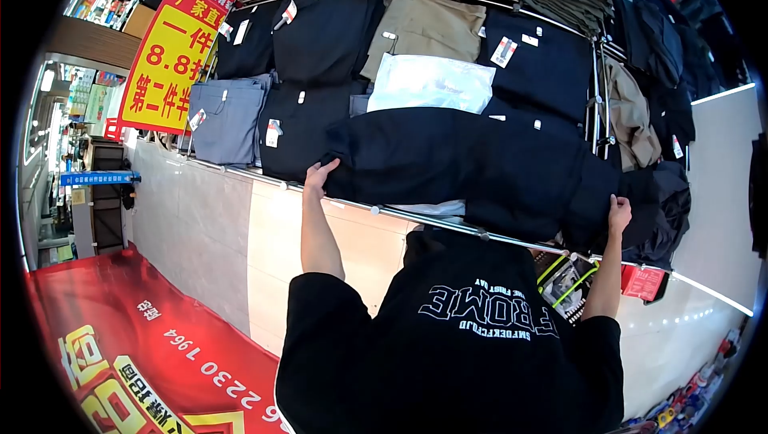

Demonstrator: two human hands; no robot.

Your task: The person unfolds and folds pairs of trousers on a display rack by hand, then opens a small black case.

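Note:
A long black garment (472,150) lies stretched sideways across the front of the clothing rack. At its left end, my left hand (322,174) grips the dark cloth between thumb and fingers. My right hand (619,215) pinches the garment's lower edge at the right end. Behind the garment rests a shiny white plastic bag (432,84), its lower part covered by the cloth. Folded black trousers (304,118) with a tag hang beside the left end, next to folded grey trousers (228,118).
The metal rack rail (400,212) runs below the garment. More folded trousers (436,26) fill the rows behind. A red and yellow sign (168,58) stands at the left, a red banner (168,338) lower left. A red box (642,282) is under the rack.

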